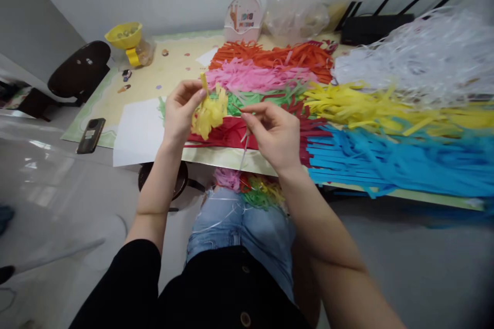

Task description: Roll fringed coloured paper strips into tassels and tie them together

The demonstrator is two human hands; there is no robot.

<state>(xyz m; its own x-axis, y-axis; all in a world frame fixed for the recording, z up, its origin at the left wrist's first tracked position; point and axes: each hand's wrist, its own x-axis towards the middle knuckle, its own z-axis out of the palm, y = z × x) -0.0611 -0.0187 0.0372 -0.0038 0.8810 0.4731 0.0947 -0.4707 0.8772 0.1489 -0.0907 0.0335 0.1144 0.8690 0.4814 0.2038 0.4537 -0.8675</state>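
Note:
My left hand is closed on a small bundle of yellow paper strips, held up over the table's near edge. My right hand is pinched on a thin clear strand that hangs down toward my lap. Both hands are close together, just in front of a red pile of paper strips. On my lap rest small tufts of pink, green, red and yellow paper.
Piles of paper strips cover the table: orange, pink, green, yellow, blue and clear white. A white sheet, a phone, a yellow bowl and a white box lie to the left and back.

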